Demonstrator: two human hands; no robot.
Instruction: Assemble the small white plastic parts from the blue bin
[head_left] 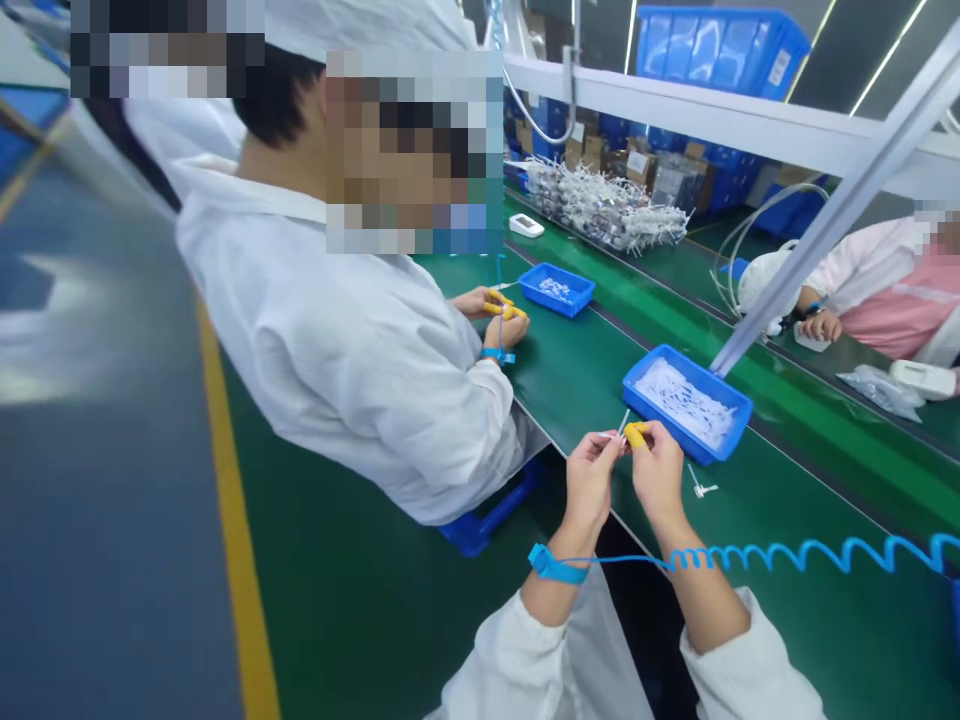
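My left hand point(589, 478) and my right hand point(656, 468) meet over the near edge of the green bench point(787, 520). Both pinch a small white plastic part point(621, 430) between the fingertips. A yellow finger cot shows on my right hand. A blue wrist strap point(556, 565) sits on my left wrist, and its coiled blue cord point(810, 553) runs off to the right. Just beyond my hands stands a blue tray point(646, 384) holding several white parts. One loose white part point(700, 486) lies on the bench beside my right hand.
A person in a white coat sits close on my left, hands point(499, 312) working by a second small blue tray point(556, 288). Another person in pink is at the far right point(892, 290). A slanted metal post point(825, 235), a pile of white parts point(607, 205) and blue bins point(720, 50) stand behind.
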